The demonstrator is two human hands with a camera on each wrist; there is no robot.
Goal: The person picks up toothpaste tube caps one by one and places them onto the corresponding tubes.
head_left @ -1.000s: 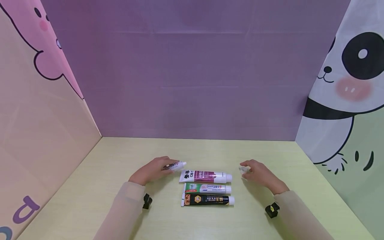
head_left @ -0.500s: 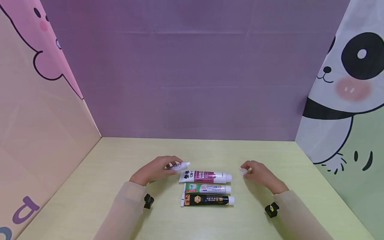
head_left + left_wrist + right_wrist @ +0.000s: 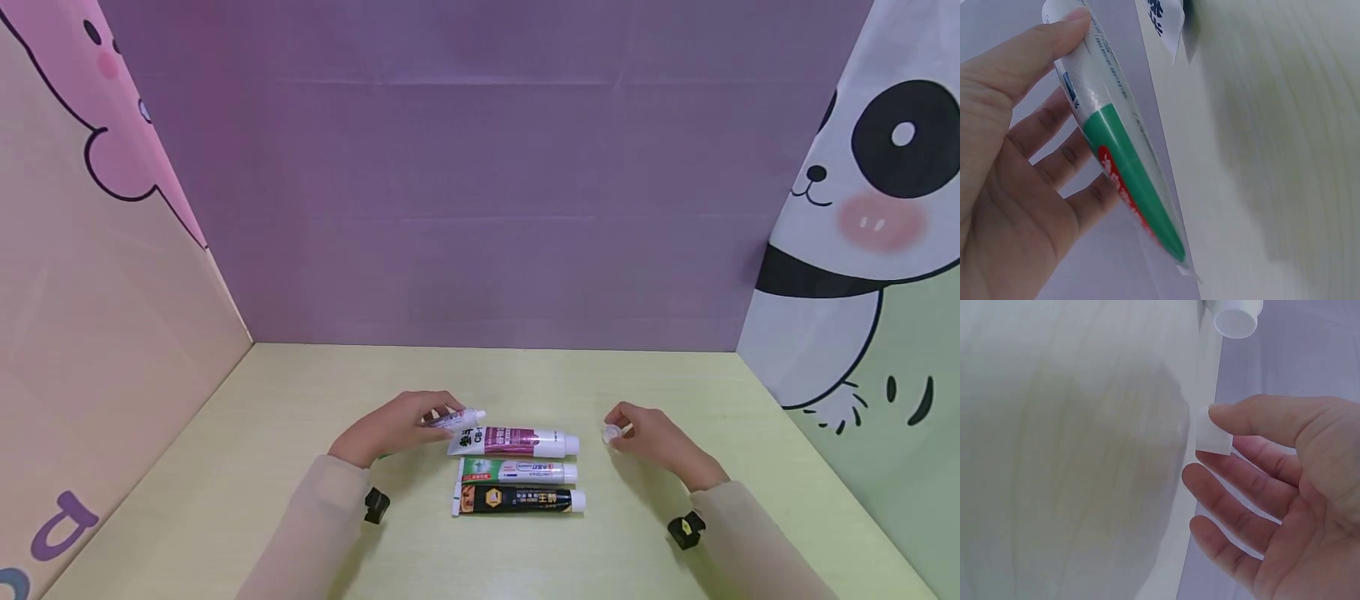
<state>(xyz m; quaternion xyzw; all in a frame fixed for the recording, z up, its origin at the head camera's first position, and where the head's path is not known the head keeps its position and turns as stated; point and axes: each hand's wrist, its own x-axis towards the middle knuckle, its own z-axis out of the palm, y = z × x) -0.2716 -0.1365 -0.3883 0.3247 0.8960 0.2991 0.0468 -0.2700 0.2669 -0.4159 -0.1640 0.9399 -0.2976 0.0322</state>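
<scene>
My left hand (image 3: 397, 427) grips a white and green toothpaste tube (image 3: 1107, 119), thumb on one side and fingers on the other. Its bare narrow nozzle points right in the head view. The tube is tilted above the table, near the tail of a white and purple toothpaste tube (image 3: 513, 442). Off to the right, my right hand (image 3: 651, 435) pinches a small white cap (image 3: 1212, 432) between thumb and index finger; the other fingers spread loosely. Below the purple tube lie a green and white toothpaste tube (image 3: 517, 472) and a black toothpaste tube (image 3: 521, 500), both capped.
The three lying tubes form a stack of parallel rows, caps to the right, on a pale wooden table (image 3: 480, 558). A purple wall (image 3: 480, 208) closes the back. Printed panels stand left and right, one with a panda (image 3: 817, 333).
My left hand has moved a little to the right with the tube, its nozzle now over the purple tube's back edge. My right hand has turned the cap slightly, staying nearly in place.
</scene>
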